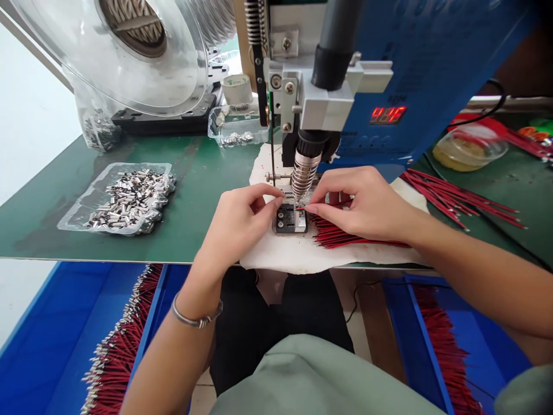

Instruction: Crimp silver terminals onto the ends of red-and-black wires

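A small black-and-silver fixture (285, 225) sits on the bench directly under the soldering machine's spring-wrapped tip (306, 173). At the fixture's left side, my left hand (242, 222) has its thumb and forefinger pinched together; whatever is between them is too small to make out. On the other side, my right hand (363, 204) pinches a thin red wire (301, 208) whose end reaches the fixture beneath the tip. Under that hand, a bundle of red-and-black wires (334, 233) lies on a white cloth (276, 256).
A clear tray (71, 222) of small metal connectors stands to the left. Behind are a large clear spool (181, 69) and a smaller tray (216, 134). More wires (458, 196) lie right. Blue bins (56, 323) with wires sit below the bench edge.
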